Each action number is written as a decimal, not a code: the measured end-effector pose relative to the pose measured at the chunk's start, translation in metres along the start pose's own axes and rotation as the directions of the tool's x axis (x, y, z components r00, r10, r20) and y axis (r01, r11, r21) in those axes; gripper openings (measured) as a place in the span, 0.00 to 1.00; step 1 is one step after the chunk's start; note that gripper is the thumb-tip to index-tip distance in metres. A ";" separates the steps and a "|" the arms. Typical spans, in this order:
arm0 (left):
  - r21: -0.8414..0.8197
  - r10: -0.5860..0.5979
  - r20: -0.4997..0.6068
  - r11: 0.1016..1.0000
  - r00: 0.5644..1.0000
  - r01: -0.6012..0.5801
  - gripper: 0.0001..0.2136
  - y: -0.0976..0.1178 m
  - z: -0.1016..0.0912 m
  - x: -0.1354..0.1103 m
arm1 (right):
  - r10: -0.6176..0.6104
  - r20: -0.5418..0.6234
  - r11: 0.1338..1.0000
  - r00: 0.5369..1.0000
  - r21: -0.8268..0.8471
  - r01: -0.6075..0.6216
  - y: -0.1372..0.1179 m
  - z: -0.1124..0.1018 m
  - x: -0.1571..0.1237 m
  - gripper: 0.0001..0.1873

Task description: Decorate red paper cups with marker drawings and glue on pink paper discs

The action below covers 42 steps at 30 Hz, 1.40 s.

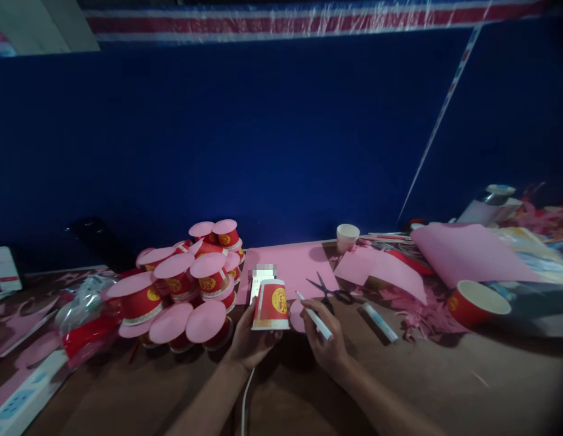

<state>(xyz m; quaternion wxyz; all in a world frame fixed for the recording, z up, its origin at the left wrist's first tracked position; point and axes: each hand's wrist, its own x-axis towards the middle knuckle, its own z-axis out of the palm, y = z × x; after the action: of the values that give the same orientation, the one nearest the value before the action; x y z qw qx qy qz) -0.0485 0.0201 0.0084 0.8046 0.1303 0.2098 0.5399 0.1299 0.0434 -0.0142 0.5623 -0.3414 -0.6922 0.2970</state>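
In my left hand (254, 339) is a red paper cup (271, 306) with a gold emblem, turned with its rim down. The fingers wrap round its lower part. My right hand (325, 339) grips a slim white pen (318, 323), its thin end pointing up and left toward the cup, apart from it. A pink paper disc (296, 317) shows between the cup and my right fingers, which partly cover it. Behind the cup, a lit phone (262, 275) rests on a large pink sheet (299, 257). Black-handled scissors (329, 292) lie just beyond my right hand.
Stacked red cups topped with pink discs (175, 266) stand at left, beside a plastic bag (84, 303) and a power strip (29, 387). To the right are a white tube (380, 323), pink scraps (433, 318), a red cup (479, 304) and a white cup (347, 237).
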 end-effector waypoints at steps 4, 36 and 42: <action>-0.004 -0.020 0.014 1.000 1.000 0.020 0.20 0.002 0.006 -0.001 | 0.107 -0.028 0.991 0.994 0.078 -0.105 -0.001 -0.001 0.001 0.09; 0.249 0.284 -0.161 0.938 0.945 -0.240 0.25 -0.012 -0.004 -0.084 | 0.064 0.001 0.998 0.998 -0.014 -0.064 0.003 -0.002 0.002 0.14; 0.298 0.355 -0.186 0.909 0.916 -0.292 0.18 -0.010 0.007 -0.047 | 0.053 0.008 0.997 0.999 -0.054 -0.052 0.002 -0.004 0.003 0.14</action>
<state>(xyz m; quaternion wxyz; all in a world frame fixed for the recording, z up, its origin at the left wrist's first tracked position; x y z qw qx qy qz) -0.0523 -0.0269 0.0194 0.6478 0.2044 0.3496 0.6453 0.1336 0.0467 -0.0136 0.5417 -0.3731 -0.6933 0.2945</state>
